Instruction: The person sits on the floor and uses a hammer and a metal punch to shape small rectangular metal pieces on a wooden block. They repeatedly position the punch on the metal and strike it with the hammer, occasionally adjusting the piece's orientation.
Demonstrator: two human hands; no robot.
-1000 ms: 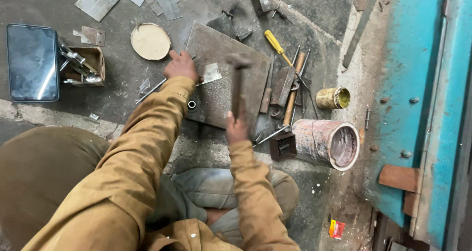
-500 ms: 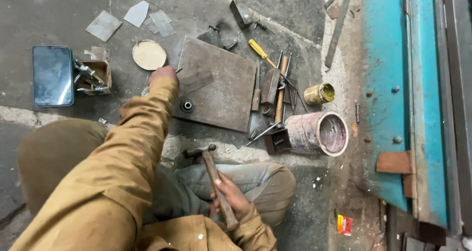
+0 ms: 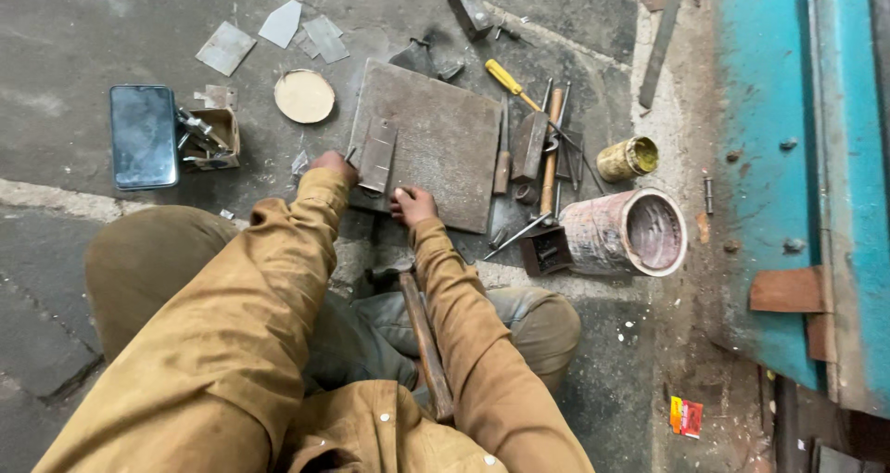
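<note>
The floor [image 3: 111, 28] is rough, matt grey concrete, stained and gritty; on it the square plate [image 3: 440, 148] looks like dull, rusty-brown steel, matt and scuffed; the small folded strip [image 3: 378, 153] is thin grey sheet metal with a faint sheen, touched by the left hand [image 3: 332, 167]; the hammer [image 3: 422, 338] has a worn, dark wooden handle; the screwdriver [image 3: 505, 79] has a glossy yellow plastic grip; the cylinder [image 3: 626, 234] is corroded, pinkish metal; the small tin [image 3: 629, 158] is yellow-smeared; the phone [image 3: 144, 136] is glossy glass; the sleeves [image 3: 278, 278] are coarse, matt tan cloth.
</note>
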